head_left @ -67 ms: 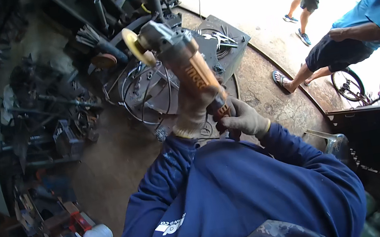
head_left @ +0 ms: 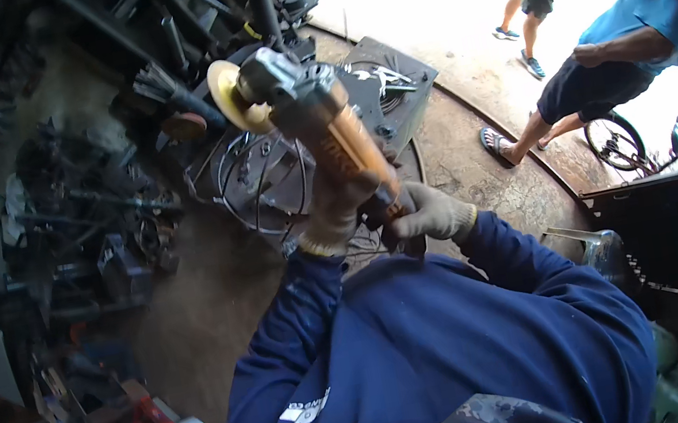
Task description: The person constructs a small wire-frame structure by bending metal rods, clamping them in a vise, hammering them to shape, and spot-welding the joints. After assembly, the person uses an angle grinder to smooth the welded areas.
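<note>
Orange plastic and grey metal make up the angle grinder with an orange body, a grey gear head and a dark rear handle (head_left: 338, 142), held up before the worker's navy long-sleeved sweatshirt (head_left: 464, 316). Both hands are clasped on it: the left hand in a pale knitted glove (head_left: 337, 210) wraps the lower part of the orange body, while the right hand in a matching pale glove (head_left: 436, 211) closes round the rear handle, thumb laid across it. Most of the tool lies beyond the grip, so the orange barrel and gear head project past the gloves, and only the handle's dark end shows below the right one. Its long axis runs aslant, from near the chest up and away toward the worker's left. At that far end sits a round, yellowish disc (head_left: 232, 99), tilted, its broad side turned leftward and clear of both gloves. From where I stand, the grinder is in the air, with a dark metal table (head_left: 420, 77) beyond it, silver-coloured spanners (head_left: 381, 76) lying on top.
</note>
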`<act>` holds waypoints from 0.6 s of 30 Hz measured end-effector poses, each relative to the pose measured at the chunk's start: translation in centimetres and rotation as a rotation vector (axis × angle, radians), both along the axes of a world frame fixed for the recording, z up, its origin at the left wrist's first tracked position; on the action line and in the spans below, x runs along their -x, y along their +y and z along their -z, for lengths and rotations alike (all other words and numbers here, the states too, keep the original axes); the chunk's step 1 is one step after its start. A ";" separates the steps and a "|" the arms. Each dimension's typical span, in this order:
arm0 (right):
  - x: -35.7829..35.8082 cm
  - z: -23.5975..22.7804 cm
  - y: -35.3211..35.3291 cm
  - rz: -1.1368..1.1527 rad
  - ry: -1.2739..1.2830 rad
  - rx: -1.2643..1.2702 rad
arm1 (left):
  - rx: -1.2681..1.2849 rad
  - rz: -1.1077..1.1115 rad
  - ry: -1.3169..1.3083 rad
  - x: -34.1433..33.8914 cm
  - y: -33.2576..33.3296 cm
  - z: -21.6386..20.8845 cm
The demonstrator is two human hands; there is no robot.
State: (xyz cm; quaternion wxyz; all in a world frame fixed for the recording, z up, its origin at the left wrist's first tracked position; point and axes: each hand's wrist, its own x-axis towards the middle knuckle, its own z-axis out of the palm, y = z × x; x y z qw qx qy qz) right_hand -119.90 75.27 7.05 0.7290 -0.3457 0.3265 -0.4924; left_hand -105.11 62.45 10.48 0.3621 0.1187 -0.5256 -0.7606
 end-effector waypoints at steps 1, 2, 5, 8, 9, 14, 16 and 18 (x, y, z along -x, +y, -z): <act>-0.6 -1.1 -0.1 -0.001 0.081 -0.005 | 0.006 0.056 -0.032 -0.8 -0.5 -0.3; -1.4 -2.1 0.0 -0.003 0.168 -0.021 | 0.004 0.109 -0.058 -1.4 -0.7 -0.8; -3.4 -2.0 -0.4 0.134 0.279 -0.050 | -0.005 -0.068 -0.137 -2.0 -0.4 -0.3; -4.3 -1.2 -0.4 0.168 0.407 -0.014 | -0.089 -0.166 -0.084 -2.6 0.0 1.3; -4.4 -1.1 -0.3 0.166 0.430 0.008 | -0.156 -0.175 -0.068 -3.0 0.5 1.5; -3.5 -0.2 -1.8 0.090 0.416 -0.003 | -0.230 -0.266 -0.028 -2.9 0.7 1.2; -2.6 -0.9 -3.0 0.076 0.496 -0.027 | -0.192 -0.281 -0.031 -2.5 0.0 1.1; -1.5 -2.1 -4.3 0.020 0.570 -0.094 | -0.099 -0.357 -0.072 -1.7 -1.1 1.4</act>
